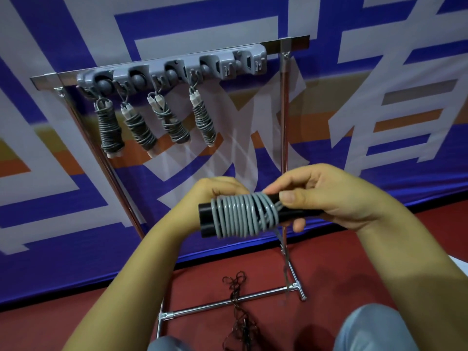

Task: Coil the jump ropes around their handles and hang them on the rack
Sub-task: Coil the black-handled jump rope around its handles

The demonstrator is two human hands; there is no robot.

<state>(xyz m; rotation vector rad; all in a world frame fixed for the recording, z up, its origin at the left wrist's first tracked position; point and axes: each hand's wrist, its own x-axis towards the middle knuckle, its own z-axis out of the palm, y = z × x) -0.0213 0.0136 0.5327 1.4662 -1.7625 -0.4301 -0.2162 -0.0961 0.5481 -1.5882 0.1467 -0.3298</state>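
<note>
In front of the rack (174,69), where four coiled ropes (111,130) already hang and the rightmost slot (247,62) looks free, the person holds the fifth bundle level at chest height; the winding seems nearly finished, so I would keep tension and tuck the tail under the crossed turns before hanging it; the black handles (206,220) carry tight grey rope (240,215); the right hand (336,196) pinches the handles' end; the left hand (217,191) curls behind the coil.
</note>
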